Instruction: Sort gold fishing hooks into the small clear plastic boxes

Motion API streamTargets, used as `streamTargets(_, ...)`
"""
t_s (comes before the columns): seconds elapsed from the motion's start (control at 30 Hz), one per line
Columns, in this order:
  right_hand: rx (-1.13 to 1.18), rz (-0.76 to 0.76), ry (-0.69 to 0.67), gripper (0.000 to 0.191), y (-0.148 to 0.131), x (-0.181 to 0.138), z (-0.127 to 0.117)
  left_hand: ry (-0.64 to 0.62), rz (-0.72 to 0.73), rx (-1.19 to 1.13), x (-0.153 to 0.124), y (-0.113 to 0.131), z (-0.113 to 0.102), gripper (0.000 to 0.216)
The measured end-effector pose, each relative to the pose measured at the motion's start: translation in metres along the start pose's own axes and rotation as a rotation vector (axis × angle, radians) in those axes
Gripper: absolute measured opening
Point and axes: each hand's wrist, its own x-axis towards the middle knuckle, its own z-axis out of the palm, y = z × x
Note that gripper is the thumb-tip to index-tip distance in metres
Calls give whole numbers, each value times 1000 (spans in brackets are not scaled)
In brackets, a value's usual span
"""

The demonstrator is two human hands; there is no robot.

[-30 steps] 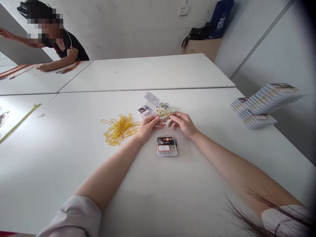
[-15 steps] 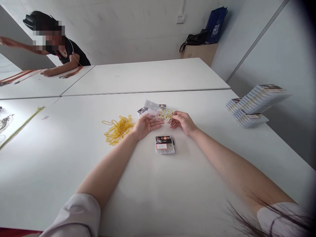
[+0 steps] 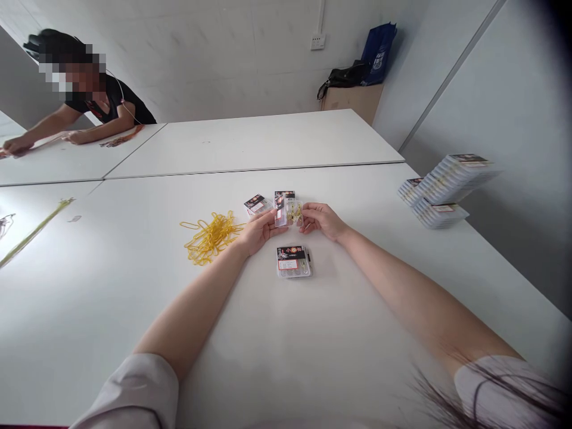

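Between my two hands is a small clear plastic box [image 3: 294,213] with yellow-and-dark pieces inside, too small to make out. Its lid stands partly raised on the left, showing a black and red label. My left hand [image 3: 258,232] grips the lid side, while the fingers of my right hand [image 3: 326,221] are closed on the right edge. Two similar labelled boxes lie just behind: one tilted at the left [image 3: 256,204], the other partly hidden [image 3: 285,194]. Nearer to me, a shut labelled box [image 3: 293,263] lies flat. A tangled pile of yellow loops [image 3: 211,238] is beside my left hand.
Stacks of similar boxes [image 3: 451,185] stand on the right of the white table [image 3: 357,345]. A bundle of yellow-green strands [image 3: 38,231] lies far left. Across the table a person [image 3: 102,104] handles reddish strands. Bags sit on a carton [image 3: 353,101] behind.
The lid of the clear box has swung up from lying spread out toward the box. My hands have come slightly closer together. The person opposite has lowered an arm to the table.
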Motion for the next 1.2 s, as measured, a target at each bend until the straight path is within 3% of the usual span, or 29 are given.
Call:
streamTargets(0.27, 11, -37, 60, 57, -1, 1, 3, 12, 96, 37, -1, -3, 5, 21)
streamTargets(0.5, -129, -54, 41, 54, -2, 1, 5, 20, 138, 81, -1, -6, 6, 28)
streamTargets(0.8, -146, 67, 104, 49, -7, 3, 3, 22, 120, 118, -1, -6, 7, 28)
streamTargets(1.2, -162, 156, 31, 45, -14, 1, -2, 4, 104, 131, 1, -7, 5, 31)
